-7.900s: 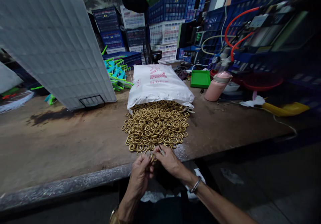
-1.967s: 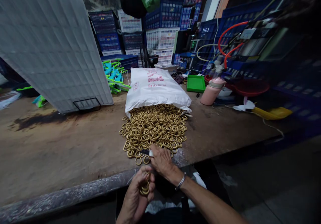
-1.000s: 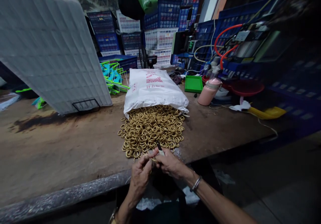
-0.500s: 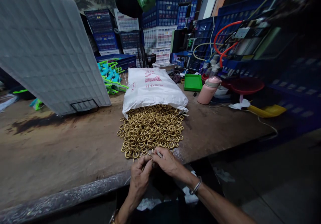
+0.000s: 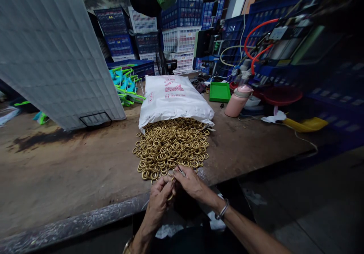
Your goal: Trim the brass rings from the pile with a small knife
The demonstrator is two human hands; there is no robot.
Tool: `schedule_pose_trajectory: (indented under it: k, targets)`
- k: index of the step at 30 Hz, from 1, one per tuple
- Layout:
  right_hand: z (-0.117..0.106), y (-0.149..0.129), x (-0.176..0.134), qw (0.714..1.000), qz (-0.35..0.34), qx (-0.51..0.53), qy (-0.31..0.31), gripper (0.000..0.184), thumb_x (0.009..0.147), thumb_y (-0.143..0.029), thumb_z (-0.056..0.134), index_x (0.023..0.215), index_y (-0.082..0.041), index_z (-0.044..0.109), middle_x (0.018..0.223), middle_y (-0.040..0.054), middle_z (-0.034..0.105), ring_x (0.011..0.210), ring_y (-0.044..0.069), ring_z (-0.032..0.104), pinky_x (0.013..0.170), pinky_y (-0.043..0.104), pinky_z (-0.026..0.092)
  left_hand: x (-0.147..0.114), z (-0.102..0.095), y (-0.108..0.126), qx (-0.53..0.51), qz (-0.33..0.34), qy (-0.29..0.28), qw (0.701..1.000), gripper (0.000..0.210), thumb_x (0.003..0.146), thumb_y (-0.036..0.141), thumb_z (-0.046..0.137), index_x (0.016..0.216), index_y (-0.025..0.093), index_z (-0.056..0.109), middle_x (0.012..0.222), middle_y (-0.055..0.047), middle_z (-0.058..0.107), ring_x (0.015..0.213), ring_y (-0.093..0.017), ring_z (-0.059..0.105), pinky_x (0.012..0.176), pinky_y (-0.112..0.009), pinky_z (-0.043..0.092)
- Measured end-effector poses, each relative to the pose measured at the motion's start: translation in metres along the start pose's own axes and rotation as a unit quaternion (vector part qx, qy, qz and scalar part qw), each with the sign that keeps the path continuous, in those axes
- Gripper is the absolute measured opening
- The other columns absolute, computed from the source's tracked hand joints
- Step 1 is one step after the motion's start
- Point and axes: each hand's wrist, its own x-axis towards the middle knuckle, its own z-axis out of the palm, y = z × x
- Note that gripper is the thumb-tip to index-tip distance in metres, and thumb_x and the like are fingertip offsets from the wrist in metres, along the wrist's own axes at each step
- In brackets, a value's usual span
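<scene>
My left hand [image 5: 159, 197] is closed on a brass-coloured ring [image 5: 170, 197], which shows at its fingertips just off the table's front edge. My right hand [image 5: 191, 185] is closed round a thin grey metal tool [image 5: 181, 171] whose exact kind I cannot make out; its fingertips meet those of my left hand. Right beyond both hands lies a heap of brass-coloured rings [image 5: 173, 147]. The rings spill from the mouth of a white sack [image 5: 173, 102] with red print, lying on its side.
On the wooden table [image 5: 85, 170] a grey quilted panel [image 5: 59, 56] stands at left, beside green and blue plastic pieces [image 5: 127, 85]. To the right are a green tray [image 5: 220, 92], a pink bottle [image 5: 237, 102], a yellow scoop [image 5: 307, 124] and a machine with red hoses [image 5: 287, 37]. Crates [image 5: 182, 39] are stacked behind.
My left fingers have shifted slightly, and a ring now shows below them. The metal tool in my right hand has tilted. The sack and heap look the same.
</scene>
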Motion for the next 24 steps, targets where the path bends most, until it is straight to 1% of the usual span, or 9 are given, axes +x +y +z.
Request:
schedule_pose_trajectory:
  k: [2,4,6,8,11,13,17,20,24]
  targets:
    - [0.0,0.002,0.0,1.0,0.006,0.012,-0.004,0.023,0.081,-0.029,0.037,0.063,-0.017,0.045,0.058,-0.0037,0.046,0.055,0.008,0.042,0.053,0.02,0.033,0.0,-0.001,0.0,0.002,0.013,0.003,1.0,0.033,0.069,0.047,0.06,0.063,0.017,0.047,0.052,0.006,0.042,0.038,-0.003,0.029,0.038,-0.016,0.02]
    - [0.0,0.003,-0.001,1.0,0.003,-0.015,0.004,0.023,0.082,-0.028,0.036,0.064,-0.017,0.046,0.058,-0.0026,0.049,0.056,0.009,0.045,0.054,0.02,0.034,0.0,-0.002,0.0,0.007,0.021,0.009,1.0,0.032,0.07,0.046,0.06,0.064,0.017,0.048,0.052,0.006,0.043,0.039,-0.003,0.029,0.039,-0.016,0.021]
    - [0.0,0.003,-0.004,0.996,-0.02,-0.083,0.007,0.02,0.082,-0.025,0.037,0.067,-0.018,0.048,0.06,-0.0019,0.051,0.057,0.01,0.045,0.055,0.02,0.033,0.0,-0.002,0.001,0.012,0.027,0.023,0.999,0.032,0.069,0.046,0.061,0.065,0.017,0.048,0.051,0.006,0.043,0.039,-0.003,0.03,0.04,-0.017,0.022]
    - [0.0,0.001,-0.009,0.985,-0.053,-0.162,-0.011,0.012,0.078,-0.018,0.04,0.074,-0.019,0.051,0.065,-0.0012,0.054,0.058,0.01,0.046,0.055,0.02,0.03,0.001,-0.002,0.001,0.013,0.032,0.037,0.999,0.032,0.068,0.046,0.062,0.066,0.017,0.048,0.051,0.006,0.044,0.04,-0.004,0.031,0.041,-0.017,0.023]
    - [0.0,-0.003,-0.014,0.96,-0.083,-0.265,-0.039,0.023,0.068,-0.007,0.04,0.084,-0.02,0.052,0.069,-0.0001,0.058,0.061,0.011,0.048,0.056,0.022,0.027,0.002,-0.001,0.0,0.023,0.048,0.049,0.997,0.032,0.066,0.046,0.063,0.067,0.017,0.049,0.052,0.006,0.043,0.043,-0.005,0.032,0.043,-0.018,0.025]
    - [0.0,-0.003,-0.015,0.945,-0.085,-0.312,-0.043,0.029,0.064,-0.005,0.04,0.086,-0.02,0.052,0.069,0.0006,0.059,0.061,0.012,0.048,0.056,0.023,0.024,0.002,-0.002,-0.001,0.049,0.07,0.056,0.995,0.031,0.066,0.045,0.064,0.066,0.017,0.049,0.052,0.006,0.043,0.044,-0.005,0.032,0.044,-0.018,0.026]
    - [-0.003,0.008,-0.011,0.933,-0.068,-0.352,-0.044,0.027,0.067,-0.006,0.039,0.088,-0.019,0.052,0.068,0.0011,0.059,0.059,0.012,0.049,0.054,0.024,0.021,-0.005,-0.001,0.002,0.089,0.106,0.048,0.989,0.031,0.069,0.042,0.062,0.061,0.016,0.049,0.055,0.004,0.044,0.048,-0.006,0.036,0.047,-0.018,0.029]
    - [-0.006,0.019,-0.007,0.929,-0.045,-0.366,-0.028,0.025,0.07,-0.008,0.039,0.089,-0.018,0.052,0.068,0.0019,0.06,0.057,0.012,0.049,0.052,0.024,0.02,-0.014,0.002,0.003,0.086,0.069,0.013,0.994,0.03,0.073,0.042,0.059,0.063,0.015,0.049,0.053,0.005,0.044,0.044,-0.004,0.034,0.043,-0.017,0.027]
    - [-0.005,0.023,-0.003,0.937,-0.014,-0.347,0.028,0.025,0.071,-0.006,0.038,0.088,-0.018,0.051,0.073,0.0026,0.062,0.064,0.013,0.053,0.055,0.023,0.023,-0.016,0.003,-0.004,-0.062,-0.041,-0.009,0.997,0.031,0.071,0.046,0.059,0.071,0.018,0.045,0.051,0.007,0.046,0.034,-0.002,0.027,0.035,-0.016,0.017]
